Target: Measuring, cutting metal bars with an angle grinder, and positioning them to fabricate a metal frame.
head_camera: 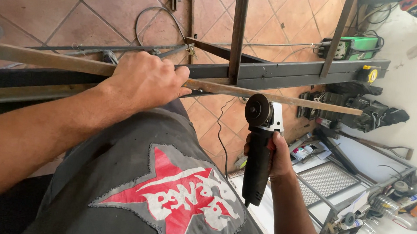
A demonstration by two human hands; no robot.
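Your left hand (145, 82) grips the rusty steel bar (267, 96). Your right hand (276, 157) grasps the angle grinder (259, 144), disc apparently just below the bar.

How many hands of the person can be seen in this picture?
2. The left hand grips the long rusty flat metal bar; the right hand holds the black and white angle grinder, lower right. None seems hidden.

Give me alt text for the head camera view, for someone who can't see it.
Looking down, the left hand grips a long rusty metal bar lying across a dark steel frame, while the right hand holds a black and white angle grinder just below the bar. Terracotta floor tiles and a green machine lie beyond.
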